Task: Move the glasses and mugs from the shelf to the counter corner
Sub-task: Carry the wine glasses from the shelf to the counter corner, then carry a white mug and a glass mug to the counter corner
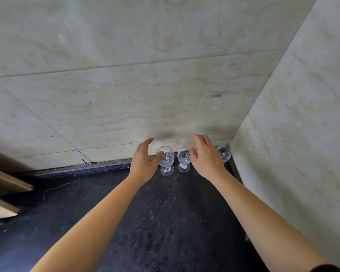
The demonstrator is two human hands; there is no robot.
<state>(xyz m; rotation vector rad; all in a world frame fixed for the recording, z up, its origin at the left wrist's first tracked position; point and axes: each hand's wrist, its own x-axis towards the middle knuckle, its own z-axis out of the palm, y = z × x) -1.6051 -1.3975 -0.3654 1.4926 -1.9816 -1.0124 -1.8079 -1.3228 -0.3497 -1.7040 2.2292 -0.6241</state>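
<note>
Nearest you, both bare forearms reach forward over the dark speckled desk, with a dark sleeve edge showing at the near right. At the near left, two pale wooden board edges jut in over the desk; what they belong to cannot be told.

Farther in, your left hand is spread, palm turned right, fingers curved. Its thumb lies against or just in front of the bowl of the left stemmed glass; actual contact cannot be confirmed. The grip is wide open and has hold of nothing.

Your right hand is likewise spread, palm turned left and down. Its thumb overlaps the right side of the middle stemmed glass, contact uncertain. This grip is also wide open and empty.

All three glasses stand upright on the desk in a row along the far wall. The left and middle ones stand close together between your hands. The third stemmed glass stands apart, right of your right hand, in the far right corner where the two walls meet.

Beyond them rise the cream marble-patterned wall tiles, with a side wall on the right.
</note>
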